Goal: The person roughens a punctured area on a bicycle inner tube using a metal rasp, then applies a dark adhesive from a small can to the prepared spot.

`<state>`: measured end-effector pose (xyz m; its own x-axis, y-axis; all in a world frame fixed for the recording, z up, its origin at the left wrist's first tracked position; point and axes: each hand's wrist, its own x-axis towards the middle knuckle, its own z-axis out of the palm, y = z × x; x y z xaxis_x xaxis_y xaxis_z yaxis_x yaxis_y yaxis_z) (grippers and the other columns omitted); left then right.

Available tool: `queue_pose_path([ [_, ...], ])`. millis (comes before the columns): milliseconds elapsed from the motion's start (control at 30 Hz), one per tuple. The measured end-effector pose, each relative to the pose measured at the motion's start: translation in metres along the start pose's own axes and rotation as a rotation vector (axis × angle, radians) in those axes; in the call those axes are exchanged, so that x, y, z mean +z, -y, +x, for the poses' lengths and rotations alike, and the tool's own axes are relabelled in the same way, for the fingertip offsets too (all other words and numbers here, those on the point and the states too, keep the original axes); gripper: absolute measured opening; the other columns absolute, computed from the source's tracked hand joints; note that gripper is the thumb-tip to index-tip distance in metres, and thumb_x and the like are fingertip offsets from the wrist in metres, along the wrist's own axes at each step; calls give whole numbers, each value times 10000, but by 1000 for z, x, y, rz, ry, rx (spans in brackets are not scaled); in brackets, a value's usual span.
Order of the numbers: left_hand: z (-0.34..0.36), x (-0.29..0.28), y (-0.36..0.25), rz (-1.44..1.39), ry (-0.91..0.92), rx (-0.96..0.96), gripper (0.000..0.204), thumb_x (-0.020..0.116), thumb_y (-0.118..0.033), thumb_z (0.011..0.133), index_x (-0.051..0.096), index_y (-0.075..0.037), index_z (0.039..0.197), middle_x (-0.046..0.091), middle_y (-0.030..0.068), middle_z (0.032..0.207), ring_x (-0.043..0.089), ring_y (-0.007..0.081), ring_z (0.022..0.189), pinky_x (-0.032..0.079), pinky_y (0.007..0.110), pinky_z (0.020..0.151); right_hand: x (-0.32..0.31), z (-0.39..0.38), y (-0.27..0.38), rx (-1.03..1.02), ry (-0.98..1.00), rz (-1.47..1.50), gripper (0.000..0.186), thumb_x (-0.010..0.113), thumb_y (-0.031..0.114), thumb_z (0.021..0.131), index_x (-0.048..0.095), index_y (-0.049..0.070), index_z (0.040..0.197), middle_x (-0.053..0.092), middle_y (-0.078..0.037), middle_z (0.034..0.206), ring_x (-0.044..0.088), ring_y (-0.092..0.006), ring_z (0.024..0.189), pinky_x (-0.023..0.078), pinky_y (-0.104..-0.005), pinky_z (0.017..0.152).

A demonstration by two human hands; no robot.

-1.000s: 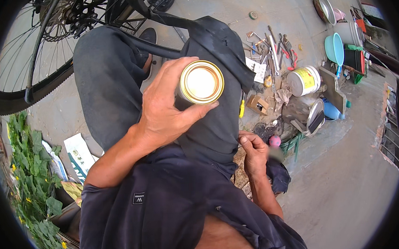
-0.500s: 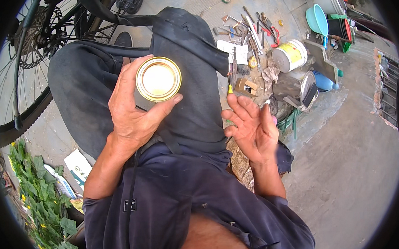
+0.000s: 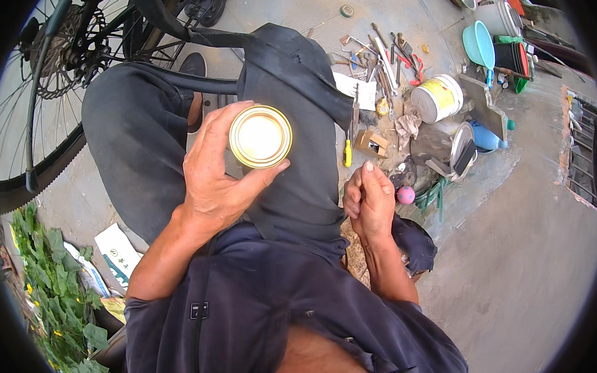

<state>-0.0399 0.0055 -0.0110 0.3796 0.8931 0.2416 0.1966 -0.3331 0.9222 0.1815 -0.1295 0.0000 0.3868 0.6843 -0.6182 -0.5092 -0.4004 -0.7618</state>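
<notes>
A round, gold-rimmed metal tin (image 3: 260, 136) with a bright, shiny top is gripped in my left hand (image 3: 214, 170), the thumb on its near right side and the fingers around the left. To the right of my lap, my right hand (image 3: 370, 200) is closed, its fingers curled in and the thumb laid over them. Nothing shows in it. Over my dark-trousered knee lies a flat black rubber inner tube (image 3: 300, 66), which runs back toward the bicycle wheel (image 3: 39, 118). A yellow-handled screwdriver (image 3: 348, 153) lies just beyond my right hand.
Several hand tools (image 3: 386, 62) are scattered on the ground ahead, with a small cardboard box (image 3: 371, 143) and a white bucket (image 3: 436, 99) near them. A pink ball (image 3: 405, 194) sits right of my right hand. Farther right is a turquoise basin (image 3: 478, 45); leafy plants (image 3: 60, 297) grow at left.
My right hand has gone from open, fingers apart, to closed. With the tin in it, my left hand has shifted slightly right and down. The view has shifted a little.
</notes>
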Motion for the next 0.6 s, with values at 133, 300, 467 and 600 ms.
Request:
queue_pose_path([
  [133, 2, 0, -5, 62, 13, 15, 746, 915, -53, 668, 573, 32, 1325, 670, 154, 1226, 673, 258, 1092, 525, 345, 956, -4, -8, -7, -227, -112, -543, 390, 656, 240, 1037, 568, 58, 704, 579, -16, 614, 473, -54, 528, 378, -237, 488],
  [300, 1, 4, -3, 102, 6, 81, 778, 911, -53, 637, 572, 11, 1335, 668, 176, 1257, 669, 319, 1129, 540, 383, 949, 26, -10, 23, -577, 61, -687, 212, 734, -8, 924, 675, -3, 1128, 696, -73, 1065, 609, -73, 749, 491, -222, 624],
  [467, 0, 5, -6, 112, 29, 106, 778, 871, -16, 629, 572, -8, 1348, 662, 167, 1268, 663, 339, 1144, 551, 398, 949, 68, -1, 54, -831, 268, -778, 454, 845, 61, 814, 669, 23, 1231, 664, -103, 1197, 649, -142, 861, 506, -247, 596],
  [600, 2, 6, -5, 161, 0, 185, 763, 884, -43, 635, 572, -7, 1331, 649, 187, 1235, 671, 362, 1094, 567, 411, 903, 83, 4, 73, -975, 352, -1019, 592, 907, 145, 739, 661, 36, 1267, 662, -113, 1205, 656, -173, 898, 512, -262, 580],
])
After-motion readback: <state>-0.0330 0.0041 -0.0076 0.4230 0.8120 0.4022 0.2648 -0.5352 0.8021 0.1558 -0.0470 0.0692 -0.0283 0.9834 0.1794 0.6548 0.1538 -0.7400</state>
